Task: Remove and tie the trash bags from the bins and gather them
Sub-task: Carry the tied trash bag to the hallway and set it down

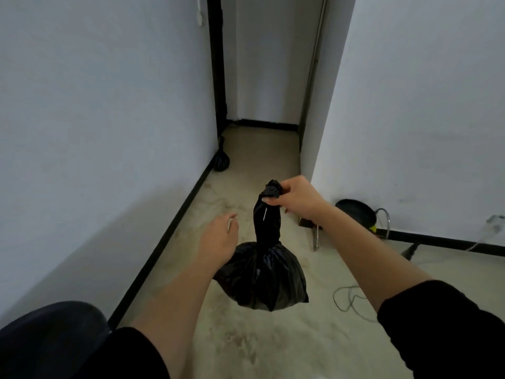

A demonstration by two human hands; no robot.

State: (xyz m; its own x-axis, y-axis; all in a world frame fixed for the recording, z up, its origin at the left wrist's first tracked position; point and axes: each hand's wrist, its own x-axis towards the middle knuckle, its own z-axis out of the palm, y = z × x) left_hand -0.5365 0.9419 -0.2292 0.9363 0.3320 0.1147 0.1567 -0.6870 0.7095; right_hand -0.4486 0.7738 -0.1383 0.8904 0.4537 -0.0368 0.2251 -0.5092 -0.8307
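At the top of a twisted plastic neck, the fingers (pixel 269 198) of the right hand (pixel 296 196) are curled round the knotted end and clamp it. From that grip hangs the black trash bag (pixel 265 274): its neck runs straight down, and its full, rounded body sits low in the middle of the view, between the two forearms.

Just left of the neck, the left hand (pixel 218 239) is held out palm down. Its fingers are loosely apart and hold nothing. Both arms are bare up to dark sleeves (pixel 437 318) near the lower edge.

Under the bag lies a pale, stained floor (pixel 246 346), which narrows into a corridor between white walls (pixel 95 119) edged with a black baseboard (pixel 175 222). Well beyond the hands, a second bag (pixel 220 158), also black and tied at the top, stands on the floor against the left wall. A pale door (pixel 273 64) closes off the far end of the corridor.

By the right wall sits a dark round object (pixel 355 212) with a bent chrome tube; it may be a bin or a stool, but too little of it shows to tell. A thin cable (pixel 347 296) lies in loops on the floor near the right forearm. A dark rounded shape (pixel 52 332) fills the lower left corner.
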